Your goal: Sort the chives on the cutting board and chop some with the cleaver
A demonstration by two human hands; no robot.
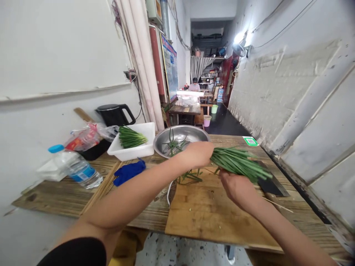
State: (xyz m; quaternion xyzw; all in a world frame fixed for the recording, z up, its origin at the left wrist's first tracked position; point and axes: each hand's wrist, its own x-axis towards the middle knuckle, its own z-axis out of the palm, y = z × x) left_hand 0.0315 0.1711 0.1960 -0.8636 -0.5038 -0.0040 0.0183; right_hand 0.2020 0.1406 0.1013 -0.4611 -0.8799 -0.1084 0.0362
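Note:
A bunch of garlic chives point(240, 162) lies across both hands, above the right part of the wooden cutting board point(202, 214). My left hand point(200, 152) is closed around its left end. Under the middle of the bunch, my right hand point(234, 186) grips it from below, its fingers partly hidden by the leaves. Loose chive pieces point(191, 176) lie at the board's back left edge, and more are in the steel basin point(205, 138) behind my left hand. A cleaver point(273, 183) rests to the right, partly covered by the chives.
A white tray point(149, 146) holds another chive bunch point(131, 137). Left of the board are a blue glove point(129, 172), a water bottle point(84, 173) and a black kettle point(112, 114). A green QR card point(250, 141) lies at the table's back right. Far back, a person point(194, 85) is at another table.

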